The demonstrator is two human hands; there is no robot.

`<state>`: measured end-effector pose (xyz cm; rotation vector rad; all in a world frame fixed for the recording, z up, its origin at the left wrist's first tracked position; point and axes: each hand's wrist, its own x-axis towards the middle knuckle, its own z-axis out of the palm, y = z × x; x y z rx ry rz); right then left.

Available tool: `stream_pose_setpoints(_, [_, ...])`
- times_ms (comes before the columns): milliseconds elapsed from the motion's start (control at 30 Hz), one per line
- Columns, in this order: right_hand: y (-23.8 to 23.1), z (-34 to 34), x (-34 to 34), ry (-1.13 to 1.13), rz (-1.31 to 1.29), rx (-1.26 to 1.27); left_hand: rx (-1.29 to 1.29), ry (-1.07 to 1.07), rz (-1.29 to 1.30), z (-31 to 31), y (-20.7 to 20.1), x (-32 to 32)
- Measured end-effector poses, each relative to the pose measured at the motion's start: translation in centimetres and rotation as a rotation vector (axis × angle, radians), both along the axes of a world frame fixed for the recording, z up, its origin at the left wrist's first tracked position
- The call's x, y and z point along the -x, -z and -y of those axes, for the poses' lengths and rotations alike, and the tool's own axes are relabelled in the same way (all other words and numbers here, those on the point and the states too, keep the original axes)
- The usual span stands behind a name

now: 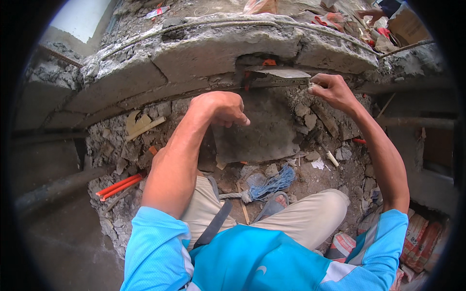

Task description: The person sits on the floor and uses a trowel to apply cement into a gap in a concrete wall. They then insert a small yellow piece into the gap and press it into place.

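Blue sleeves frame the bottom of my view, with my bent knee in pale trousers just beyond them and my sandalled foot planted among rubble. Past that lies a blue rope bundle, loose and frayed, on the dirty ground.

My left hand is curled into a loose fist, knuckles up, pressed against the grey concrete slab that leans upright under the wall. It seems to hold nothing; it steadies the slab or braces me. My right hand is closed around the handle of a trowel, whose flat blade lies level, tucked into a gap in the rough block wall, just under the top course. The blade carries a grey skin of mortar. A short orange piece shows inside the gap behind the blade, too hidden to tell what it is.

As I judge it, I am in the middle of packing or scraping mortar in that opening, with the blade already seated in the joint. What comes next, I think, calls for a steady wrist that keeps the blade flat along the joint, while my left fist holds firm against the slab so that it does not tip.

Two orange rods lie on the rubble at my left, well apart from both hands. A white pipe stub sits on the debris below my right forearm.
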<state>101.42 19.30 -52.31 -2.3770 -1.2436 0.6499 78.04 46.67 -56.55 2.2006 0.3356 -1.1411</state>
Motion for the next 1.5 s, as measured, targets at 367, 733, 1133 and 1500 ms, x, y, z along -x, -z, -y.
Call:
stream_pose_setpoints(367, [-2.0,-1.2,0.3,0.112,-0.139,0.095,-0.036,0.127,0.067,1.4,-0.4,-0.3])
stream_pose_setpoints(733, [-2.3,-3.1,-1.7,0.072,-0.187,0.089,-0.064,0.147,0.051,2.7,0.9,-0.6])
stream_pose_setpoints(1133, [-1.8,-2.4,-4.6,0.083,-0.187,-0.017,-0.092,0.188,0.106,4.0,-0.3,-0.2])
stream_pose_setpoints(1500, [-8.3,2.5,-7.2,0.083,-0.143,0.025,-0.076,0.203,0.062,4.8,0.1,-1.5])
